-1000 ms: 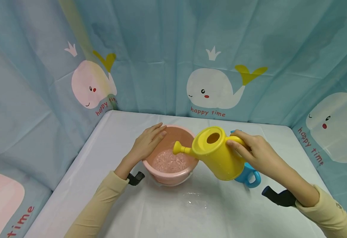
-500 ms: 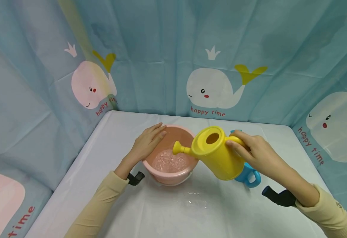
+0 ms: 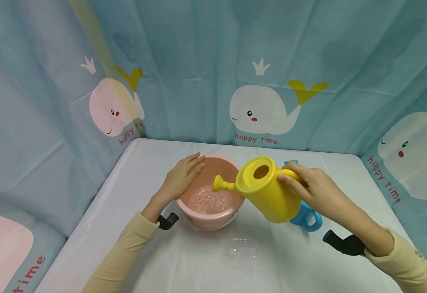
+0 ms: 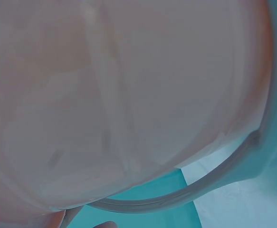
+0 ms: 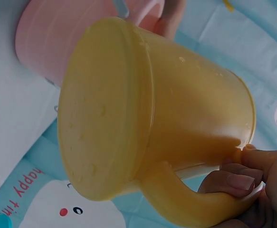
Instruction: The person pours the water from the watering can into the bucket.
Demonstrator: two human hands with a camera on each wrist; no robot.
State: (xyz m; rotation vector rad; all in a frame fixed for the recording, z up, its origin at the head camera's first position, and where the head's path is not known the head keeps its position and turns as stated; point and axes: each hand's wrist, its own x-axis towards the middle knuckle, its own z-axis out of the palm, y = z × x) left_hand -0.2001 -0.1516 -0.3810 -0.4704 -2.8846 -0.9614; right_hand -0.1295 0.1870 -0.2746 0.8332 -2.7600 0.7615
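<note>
My right hand grips the handle of a yellow watering can, seen from its base side in the right wrist view. The can is tilted left, its spout over a pink bucket. Rippling water covers the bucket's bottom. On the left side of its rim rests my left hand, fingers stretched along the edge. The bucket's pale wall fills most of the left wrist view, with its curved carrying handle hanging below.
Partly hidden behind the watering can, a blue jug with a looped handle stands on the white table. A small wet patch glistens in front of the bucket. Blue whale-print curtains enclose the back and sides.
Both hands, the bucket and the tilted watering can keep their places. The water in the bucket ripples in a changing pattern, and the head view has shifted very slightly.
</note>
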